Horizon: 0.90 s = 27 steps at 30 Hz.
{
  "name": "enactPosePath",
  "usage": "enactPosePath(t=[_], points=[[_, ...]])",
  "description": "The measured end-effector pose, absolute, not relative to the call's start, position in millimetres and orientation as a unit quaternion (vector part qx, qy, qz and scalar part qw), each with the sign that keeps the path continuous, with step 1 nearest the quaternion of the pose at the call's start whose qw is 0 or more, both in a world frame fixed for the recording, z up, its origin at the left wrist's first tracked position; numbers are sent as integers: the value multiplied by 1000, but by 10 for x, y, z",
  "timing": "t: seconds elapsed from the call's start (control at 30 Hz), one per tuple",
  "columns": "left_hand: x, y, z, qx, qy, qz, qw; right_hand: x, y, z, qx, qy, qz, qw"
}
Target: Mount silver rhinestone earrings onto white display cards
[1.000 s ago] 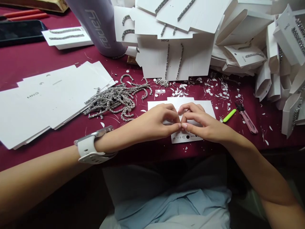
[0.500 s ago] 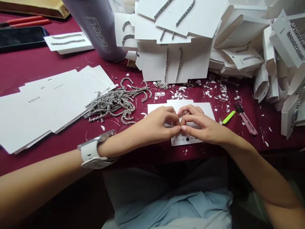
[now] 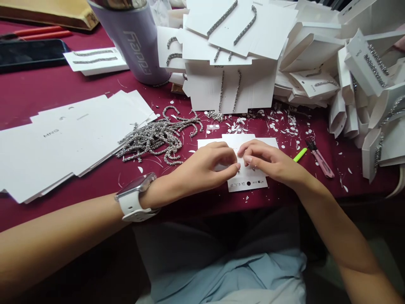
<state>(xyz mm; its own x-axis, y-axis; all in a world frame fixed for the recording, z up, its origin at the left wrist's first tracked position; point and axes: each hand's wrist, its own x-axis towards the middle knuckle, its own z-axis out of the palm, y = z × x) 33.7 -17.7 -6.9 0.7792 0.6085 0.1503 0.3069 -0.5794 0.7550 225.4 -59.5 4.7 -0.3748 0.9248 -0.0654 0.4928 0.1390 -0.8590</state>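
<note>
A flat white die-cut card (image 3: 234, 185) lies on the table in front of me, small print and a dark round hole along its near edge. Over its left half is my left hand (image 3: 215, 162), fingers curled and thumb close to the fingertips. Whatever these fingertips pinch is too small to make out. My right hand (image 3: 268, 160) rests over the card's right side, its thumb drawn against the bent fingers, which hide anything between them. Tiny metallic specks show on the card below the fingertips. Left of the hands lies a tangled pile of silver rhinestone strands (image 3: 155, 139).
Flat white cards (image 3: 79, 135) are stacked at left. Behind stand a purple tumbler (image 3: 139, 46) and cards carrying strand pairs (image 3: 202, 90). Folded white boxes (image 3: 316, 50) heap up at right. A pink-handled cutter (image 3: 322, 162) and a yellow-green tool (image 3: 300, 155) lie near white scraps (image 3: 275, 124).
My fingertips, touching each other before, have parted slightly, with the right hand's thumb lifted up and away from the left. The view has shifted a little.
</note>
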Motion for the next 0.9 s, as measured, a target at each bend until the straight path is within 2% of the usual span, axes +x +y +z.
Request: enactPosePath(t=[0.13,0.2,0.27,0.33,0.43,0.5,0.63,0.77,0.9], points=[[302,-193,-127,891,221,244,311,2344,-613,124,-481,-625,438,431],[290,-196,-146,905,203,245,284,2452,-573,200,-478,-598,393,510],[280,-198,-155,915,197,241,258,2606,-488,279,-509,-592,317,538],[274,-201,-157,923,195,240,227,2781,-373,333,-573,-614,201,504],[278,-205,-151,935,191,232,188,2999,-202,316,-652,-661,51,368],[287,-207,-147,940,189,223,175,3085,-112,239,-668,-675,-14,313],[299,-207,-148,944,197,211,159,3157,8,35,-676,-693,-78,238],[291,-196,-171,948,198,203,147,3194,56,-80,-661,-726,-90,166],[286,-192,-177,947,193,209,146,3216,63,-115,-661,-727,-105,153]])
